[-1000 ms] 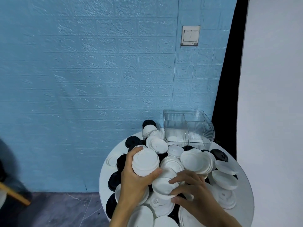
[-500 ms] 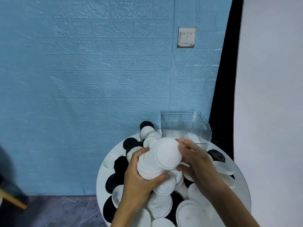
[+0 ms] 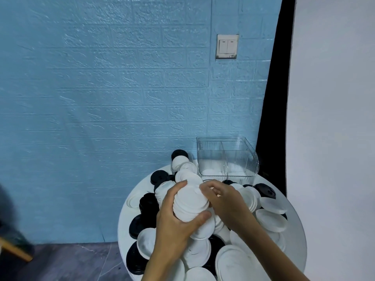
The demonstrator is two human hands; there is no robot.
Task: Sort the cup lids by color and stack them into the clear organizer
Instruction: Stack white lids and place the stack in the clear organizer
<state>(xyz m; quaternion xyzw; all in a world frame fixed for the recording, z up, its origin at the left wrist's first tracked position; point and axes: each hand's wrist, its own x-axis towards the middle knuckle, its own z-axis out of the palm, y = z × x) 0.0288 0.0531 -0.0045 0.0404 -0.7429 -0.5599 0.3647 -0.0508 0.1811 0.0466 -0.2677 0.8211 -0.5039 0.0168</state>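
No text, label, brand or number can be read anywhere: the lids point(image 3: 190, 201), the organizer point(image 3: 227, 157) and the wall switch point(image 3: 227, 46) show no legible marking.

Bare forearms, no sleeves visible

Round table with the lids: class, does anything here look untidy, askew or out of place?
Yes. Black lids and white lids lie jumbled and overlapping all over the table, while the clear organizer looks nearly empty. The left hand grips a neat white stack.
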